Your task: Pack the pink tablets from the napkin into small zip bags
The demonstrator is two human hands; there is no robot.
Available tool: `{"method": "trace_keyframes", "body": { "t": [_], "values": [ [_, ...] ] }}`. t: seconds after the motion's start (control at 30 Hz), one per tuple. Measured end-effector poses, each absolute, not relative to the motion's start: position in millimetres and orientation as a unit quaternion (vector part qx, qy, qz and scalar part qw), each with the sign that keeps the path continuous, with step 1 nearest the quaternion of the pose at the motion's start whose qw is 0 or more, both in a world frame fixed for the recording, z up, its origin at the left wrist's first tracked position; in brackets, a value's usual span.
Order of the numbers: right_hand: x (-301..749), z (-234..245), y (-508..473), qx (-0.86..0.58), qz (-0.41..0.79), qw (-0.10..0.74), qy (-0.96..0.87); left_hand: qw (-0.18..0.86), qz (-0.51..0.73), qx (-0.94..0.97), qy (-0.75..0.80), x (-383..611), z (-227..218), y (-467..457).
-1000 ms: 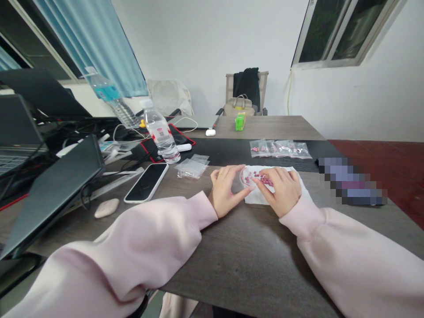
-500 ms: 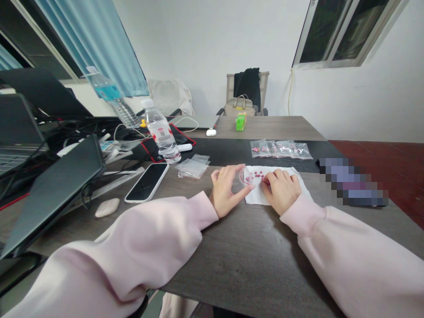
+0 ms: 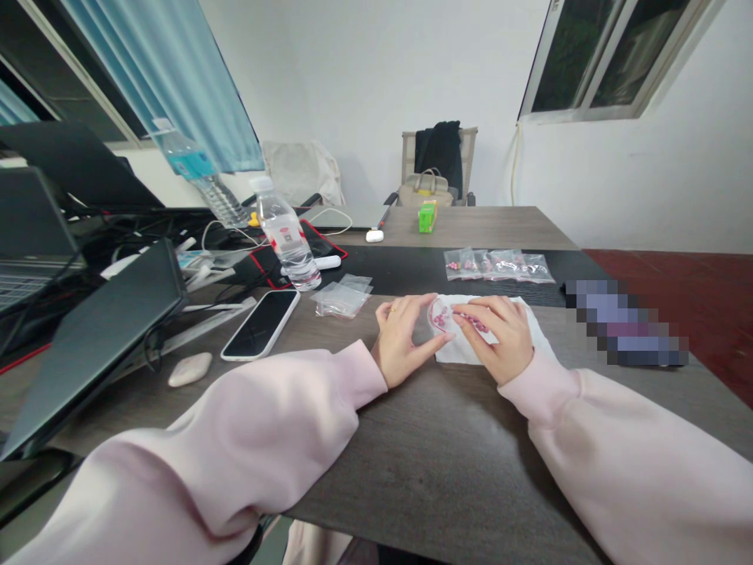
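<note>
My left hand (image 3: 405, 333) holds a small clear plastic bag (image 3: 438, 315) between spread thumb and forefinger. The bag's rounded mouth has a red line, and several pinkish-red pieces show inside. At that mouth, my right hand (image 3: 497, 329) has thumb and forefinger pinched together; whatever is between the tips is too small to make out. Under my right fingers, small round red pieces (image 3: 478, 322), like pills or beads, lie on a white paper sheet (image 3: 464, 350), partly hidden by the hand.
Flat clear bags (image 3: 342, 297) lie left of my hands, near a phone (image 3: 260, 324) and a water bottle (image 3: 288, 235). Filled clear bags (image 3: 500, 265) form a row behind the sheet. A green box (image 3: 427, 217) stands farther back. Laptops and cables crowd the left side.
My right hand has moved left from the red pieces to the mouth of the bag. My left hand stays in place, still holding the bag.
</note>
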State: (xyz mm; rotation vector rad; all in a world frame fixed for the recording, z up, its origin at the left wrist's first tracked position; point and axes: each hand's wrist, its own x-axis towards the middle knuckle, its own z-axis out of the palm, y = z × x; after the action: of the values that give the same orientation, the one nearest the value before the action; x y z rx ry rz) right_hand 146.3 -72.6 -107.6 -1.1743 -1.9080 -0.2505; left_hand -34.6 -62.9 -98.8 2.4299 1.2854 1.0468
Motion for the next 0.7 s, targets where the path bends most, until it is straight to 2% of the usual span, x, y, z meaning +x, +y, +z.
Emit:
{"method": "trace_keyframes", "body": {
  "t": [0.07, 0.27, 0.4, 0.6, 0.7],
  "values": [
    [147.0, -110.2, -70.7, -0.520, -0.121, 0.398, -0.746, 0.100, 0.363, 0.812, 0.445, -34.8, -98.7, -63.0],
    [147.4, -116.1, -67.6, -0.637, -0.193, 0.225, -0.712, 0.098, 0.379, 0.799, 0.456, -35.3, -100.4, -62.5],
    [147.3, -115.3, -69.0, -0.648, -0.209, 0.172, -0.712, 0.099, 0.387, 0.794, 0.459, -35.0, -100.4, -62.6],
    [147.9, -116.2, -68.3, -0.643, -0.194, 0.155, -0.725, 0.105, 0.388, 0.797, 0.450, -34.3, -97.5, -64.4],
    [148.2, -115.4, -67.5, -0.628, -0.176, 0.210, -0.728, 0.101, 0.381, 0.799, 0.454, -34.3, -97.8, -64.1]
  ]
}}
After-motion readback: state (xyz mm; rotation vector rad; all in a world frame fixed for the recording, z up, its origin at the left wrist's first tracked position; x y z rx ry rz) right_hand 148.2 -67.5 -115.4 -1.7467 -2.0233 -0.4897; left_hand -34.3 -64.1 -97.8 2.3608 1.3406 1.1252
